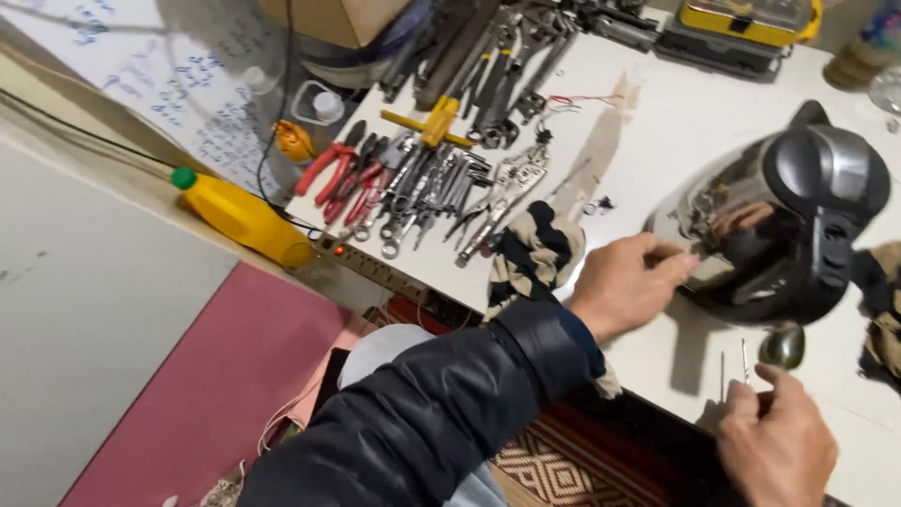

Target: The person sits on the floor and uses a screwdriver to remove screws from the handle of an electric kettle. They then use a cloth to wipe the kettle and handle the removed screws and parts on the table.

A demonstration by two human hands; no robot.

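Pliers (375,183) lie beyond left hand (624,282), its grip pinching kettle (788,225); right hand (774,446) half-curled, empty.

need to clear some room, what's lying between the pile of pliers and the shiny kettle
In the head view, between the pliers and the kettle lie loose wrenches, a striped cloth, a brownish strip, and bare white tabletop.

A brown cardboard box (338,19) stands at the top edge, behind the tools. A white sheet covered in blue handwriting (160,84) lies at upper left. A yellow plastic bottle with a green cap (239,214) lies on its side below it, label not visible.
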